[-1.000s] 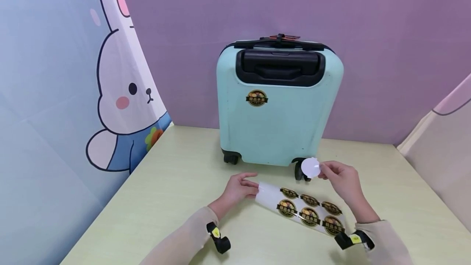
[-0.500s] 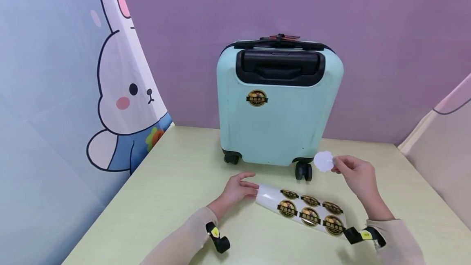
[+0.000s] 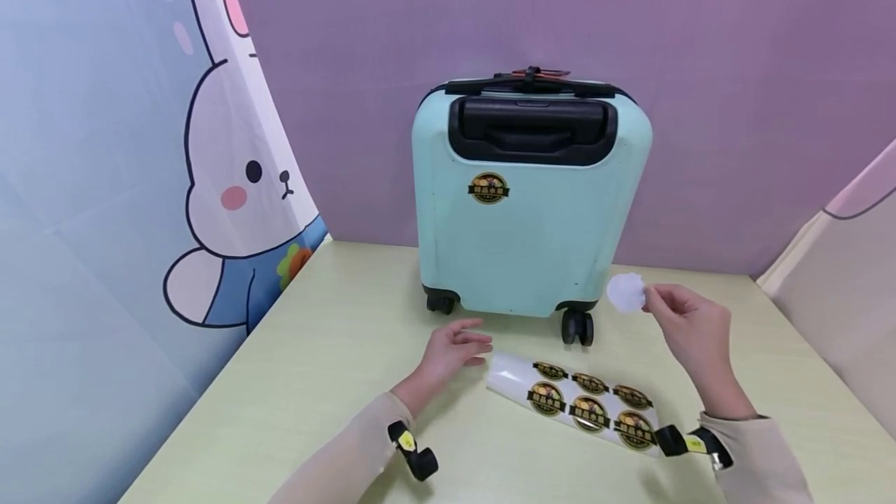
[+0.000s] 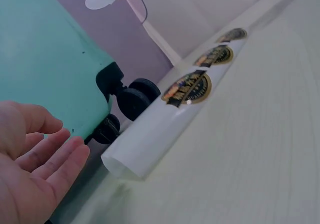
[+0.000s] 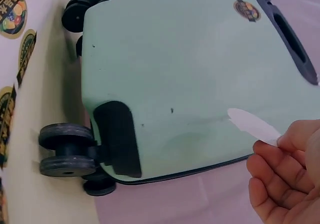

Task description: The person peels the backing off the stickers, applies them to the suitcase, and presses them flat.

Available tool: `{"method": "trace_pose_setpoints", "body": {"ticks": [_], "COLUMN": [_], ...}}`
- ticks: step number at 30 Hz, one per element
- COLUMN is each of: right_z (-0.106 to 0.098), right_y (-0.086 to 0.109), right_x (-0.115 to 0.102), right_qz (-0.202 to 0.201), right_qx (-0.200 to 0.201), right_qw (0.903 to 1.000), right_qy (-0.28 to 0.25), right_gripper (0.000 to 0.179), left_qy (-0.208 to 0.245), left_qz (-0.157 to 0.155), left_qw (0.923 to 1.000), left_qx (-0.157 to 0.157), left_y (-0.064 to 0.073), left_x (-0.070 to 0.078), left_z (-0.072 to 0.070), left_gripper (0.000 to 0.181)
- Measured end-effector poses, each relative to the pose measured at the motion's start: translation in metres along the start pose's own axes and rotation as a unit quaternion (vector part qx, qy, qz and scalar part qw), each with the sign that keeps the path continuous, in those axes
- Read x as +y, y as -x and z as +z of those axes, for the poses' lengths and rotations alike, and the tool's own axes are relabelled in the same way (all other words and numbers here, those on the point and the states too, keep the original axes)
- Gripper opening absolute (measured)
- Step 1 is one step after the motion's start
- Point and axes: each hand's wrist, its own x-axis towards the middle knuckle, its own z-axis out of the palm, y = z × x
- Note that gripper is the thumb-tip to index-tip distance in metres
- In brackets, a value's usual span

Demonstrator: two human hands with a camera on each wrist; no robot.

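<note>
Between thumb and forefinger my right hand (image 3: 696,325) pinches a round sticker (image 3: 625,292), its plain white back facing me. It is held up just right of the suitcase's lower corner. My left hand (image 3: 448,352) has its fingers spread and loosely bent, holding nothing, just off the left end of the sticker sheet (image 3: 511,372). That sheet lies curled on the table with several black and gold round stickers on it; the left wrist view shows its rolled end. A mint-green suitcase (image 3: 518,247) stands upright behind, one matching sticker (image 3: 488,188) on its upper left face.
The suitcase rests on black wheels (image 3: 577,327) on a pale table (image 3: 336,348). A purple cloth (image 3: 350,99) hangs close behind it. On the left is a blue cloth (image 3: 84,177) with a cartoon rabbit.
My right hand has moved right and up with the sticker, away from the suitcase wheel. My left hand has come off the sheet's end and lifted slightly.
</note>
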Motion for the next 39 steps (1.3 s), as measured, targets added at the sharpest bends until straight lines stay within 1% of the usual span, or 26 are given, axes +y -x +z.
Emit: {"method": "trace_pose_setpoints", "body": {"ticks": [4, 8, 12, 16, 18, 23, 25, 27, 30, 33, 36, 39], "right_z": [-0.001, 0.000, 0.002, 0.008, 0.011, 0.017, 0.019, 0.022, 0.026, 0.032, 0.036, 0.040], "right_y": [0.001, 0.001, 0.000, -0.001, -0.001, 0.000, 0.001, 0.001, 0.003, 0.005, 0.006, 0.006], "right_x": [-0.010, -0.018, -0.021, -0.020, -0.021, -0.025, -0.027, -0.028, -0.031, -0.035, -0.041, -0.047], "right_qz": [-0.034, -0.088, -0.155, -0.219, -0.244, -0.281, -0.293, -0.310, -0.339, -0.372, -0.409, -0.447], "right_qx": [0.033, 0.064, 0.098, 0.132, 0.142, 0.154, 0.157, 0.159, 0.166, 0.178, 0.184, 0.180], "right_qw": [0.9989, 0.9940, 0.9829, 0.9666, 0.9593, 0.9470, 0.9431, 0.9374, 0.9260, 0.9112, 0.8939, 0.8759], "right_qy": [-0.003, -0.008, -0.011, -0.013, -0.015, -0.017, -0.012, -0.005, 0.005, 0.006, -0.004, -0.025], "right_gripper": [0.010, 0.007, 0.006, 0.006, 0.013, 0.045, 0.050, 0.050, 0.047, 0.044, 0.041, 0.037], "left_qy": [0.025, 0.048, 0.073, 0.104, 0.118, 0.141, 0.147, 0.151, 0.157, 0.163, 0.168, 0.174], "left_qz": [-0.006, -0.017, -0.028, -0.036, -0.040, -0.047, -0.052, -0.052, -0.052, -0.050, -0.052, -0.054], "left_qw": [0.9997, 0.9986, 0.9965, 0.9931, 0.9912, 0.9878, 0.9865, 0.9857, 0.9843, 0.9830, 0.9815, 0.9799], "left_qx": [-0.005, -0.017, -0.031, -0.041, -0.043, -0.047, -0.050, -0.054, -0.060, -0.068, -0.076, -0.082], "left_y": [0.000, 0.000, 0.001, 0.001, 0.001, 0.004, 0.006, 0.007, 0.010, 0.011, 0.013, 0.015], "left_x": [0.007, 0.014, 0.022, 0.030, 0.033, 0.044, 0.049, 0.052, 0.057, 0.060, 0.064, 0.068], "left_z": [0.001, 0.002, 0.002, 0.004, 0.006, 0.014, 0.017, 0.020, 0.024, 0.026, 0.029, 0.031], "left_gripper": [0.046, 0.043, 0.044, 0.046, 0.046, 0.045, 0.045, 0.045, 0.045, 0.045, 0.044, 0.044]}}
